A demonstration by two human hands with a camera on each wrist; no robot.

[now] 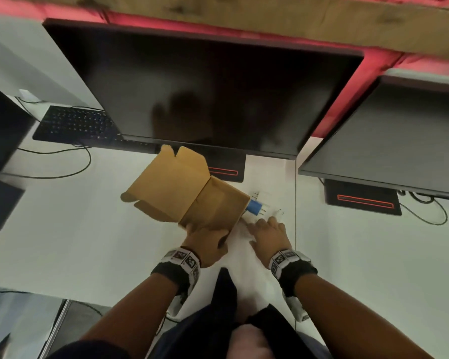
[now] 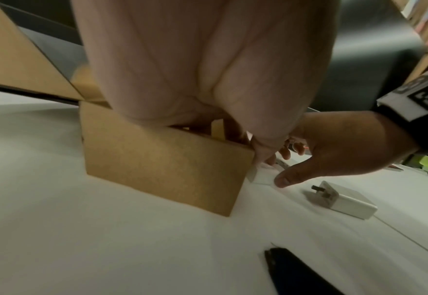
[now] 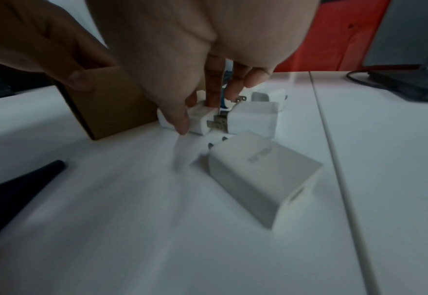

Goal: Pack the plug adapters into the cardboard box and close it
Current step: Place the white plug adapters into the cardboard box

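White adapters (image 3: 263, 179) and a blue adapter (image 1: 254, 208): loose on the desk (image 1: 88, 229), just right of the box (image 1: 213, 206) (flaps open). Right hand (image 1: 268, 235): thumb and fingertips pinching one adapter (image 3: 200, 117) beside the box. Left hand (image 1: 205, 244): gripping the box's near wall. Monitor (image 1: 205, 86): behind.

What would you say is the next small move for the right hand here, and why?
Probably pinch the white adapter nearest the box and lift it in. The right hand has thumb and fingers astride it, though a firm grip isn't clear; the left hand grips the box, whose lid stands open.
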